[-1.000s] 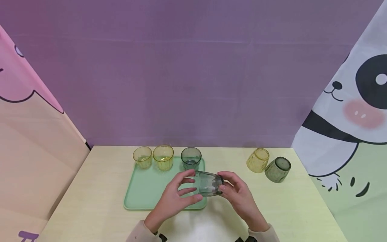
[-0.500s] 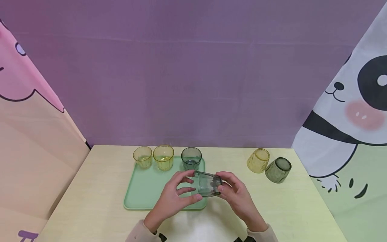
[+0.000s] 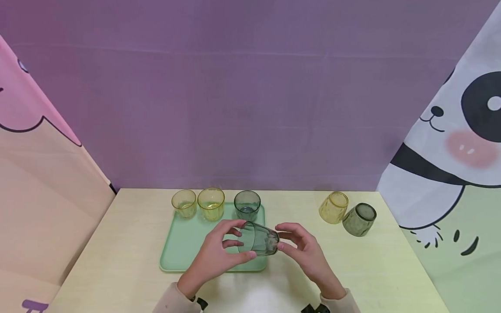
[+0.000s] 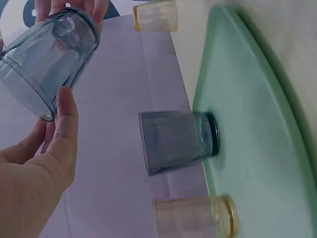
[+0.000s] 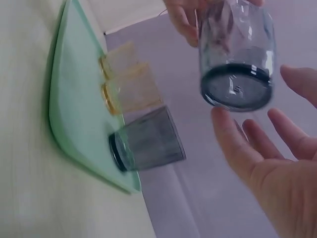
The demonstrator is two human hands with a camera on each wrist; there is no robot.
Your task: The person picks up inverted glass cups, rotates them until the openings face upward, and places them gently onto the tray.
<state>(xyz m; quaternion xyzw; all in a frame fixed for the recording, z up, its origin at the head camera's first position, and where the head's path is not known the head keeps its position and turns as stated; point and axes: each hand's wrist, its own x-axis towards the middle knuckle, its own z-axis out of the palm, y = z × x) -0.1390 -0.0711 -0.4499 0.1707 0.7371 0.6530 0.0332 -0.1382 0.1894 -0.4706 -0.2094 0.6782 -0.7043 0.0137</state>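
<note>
Gray see-through glass tumbler (image 3: 265, 240) shifted left, sideways in the air near smooth green tray (image 3: 183, 243).
Left hand (image 3: 217, 250) pinches its round rim end; right hand (image 3: 303, 250) relaxed, fingers parted beside thick base.

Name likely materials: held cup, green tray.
Held cup: probably glass, glossy, grey-tinted; transparent with bright glints near its base, though plastic is possible. Green tray: likely plastic, low sheen; even colour and rounded corners suggest moulding, but coated metal could fit.

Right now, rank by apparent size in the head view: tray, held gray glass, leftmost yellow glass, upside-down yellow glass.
1. Tray
2. Held gray glass
3. Leftmost yellow glass and upside-down yellow glass: too alike to rank
</note>
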